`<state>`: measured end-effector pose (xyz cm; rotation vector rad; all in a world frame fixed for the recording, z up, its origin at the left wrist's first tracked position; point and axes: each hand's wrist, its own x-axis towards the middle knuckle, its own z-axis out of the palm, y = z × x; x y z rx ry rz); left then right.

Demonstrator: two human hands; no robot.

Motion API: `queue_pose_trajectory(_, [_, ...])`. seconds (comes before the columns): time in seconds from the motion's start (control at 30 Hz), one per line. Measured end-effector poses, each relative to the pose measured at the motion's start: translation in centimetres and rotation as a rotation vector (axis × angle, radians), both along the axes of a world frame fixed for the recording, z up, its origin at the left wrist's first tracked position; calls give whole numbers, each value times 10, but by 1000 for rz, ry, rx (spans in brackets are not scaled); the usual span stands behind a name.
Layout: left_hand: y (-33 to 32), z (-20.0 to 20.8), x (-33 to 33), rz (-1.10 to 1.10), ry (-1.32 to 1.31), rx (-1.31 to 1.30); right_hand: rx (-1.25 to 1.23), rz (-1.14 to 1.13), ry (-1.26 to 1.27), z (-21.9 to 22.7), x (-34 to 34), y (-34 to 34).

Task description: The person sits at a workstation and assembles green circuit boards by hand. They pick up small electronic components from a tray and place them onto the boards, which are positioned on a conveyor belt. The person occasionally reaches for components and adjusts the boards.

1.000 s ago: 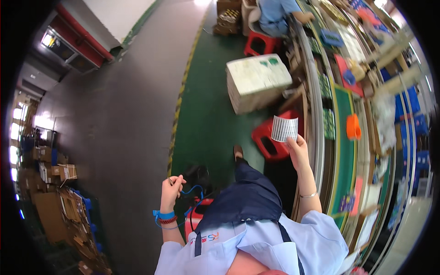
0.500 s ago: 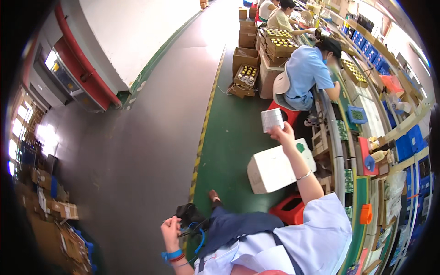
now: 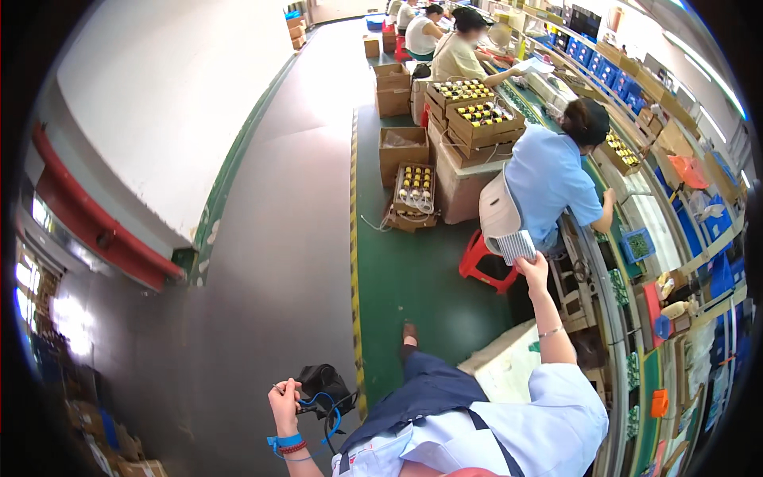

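My right hand (image 3: 534, 270) reaches forward, its fingers pinched on a small silver-white rectangular piece with a striped face (image 3: 516, 246). That piece is in front of the white chair back (image 3: 496, 203) of a seated co-worker in a light blue shirt (image 3: 548, 171). At the lower left my left hand (image 3: 284, 397) is closed, with a blue band at its wrist; what its fingers hold is too small to make out. Just beside it hang a crumpled black thing (image 3: 324, 384) and a blue cord (image 3: 332, 421).
A red stool (image 3: 486, 262) stands under the co-worker. Ahead are open cartons (image 3: 403, 151) and boxes of yellow-banded parts (image 3: 483, 119). A white block (image 3: 501, 366) lies by my right side. The workbench line (image 3: 612, 318) runs along the right; a yellow-black floor stripe (image 3: 356, 278) marks the aisle.
I have moved forward along the aisle, and the co-worker and cartons appear nearer. My right hand with the striped piece is now by the co-worker's chair. The left hand stays closed.
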<state>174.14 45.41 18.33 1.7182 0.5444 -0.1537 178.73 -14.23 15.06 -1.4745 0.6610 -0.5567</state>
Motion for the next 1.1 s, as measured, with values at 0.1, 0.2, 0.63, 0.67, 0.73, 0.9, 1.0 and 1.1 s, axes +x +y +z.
queue_pose_trajectory(0.1, [-3, -2, 87, 59, -12, 2, 38, 15, -82, -7, 108, -8])
queue_pose_trajectory(0.2, [-12, 11, 165, 121, -28, 20, 58, 87, -119, 14, 221, 20])
queue_pose_trajectory(0.63, [-78, 17, 520, 40, -125, -226, 22, 312, -184, -13, 623, 62])
queue_pose_trajectory(0.67, [-78, 14, 544, 3, -85, -249, 107, 279, -121, -13, 639, 63])
queue_pose_trajectory(0.73, [-84, 17, 599, -114, -138, -190, 65, 237, -101, -15, 675, 55])
queue_pose_trajectory(0.9, [-70, 25, 752, -146, -159, -166, 25, 37, -133, -2, 735, 33])
queue_pose_trajectory(1.0, [-69, 23, 844, -154, -169, -154, 26, -87, -125, -4, 767, -7])
queue_pose_trajectory(1.1, [-83, 24, 926, -176, -201, -139, -55, -226, -118, -10, 806, -62])
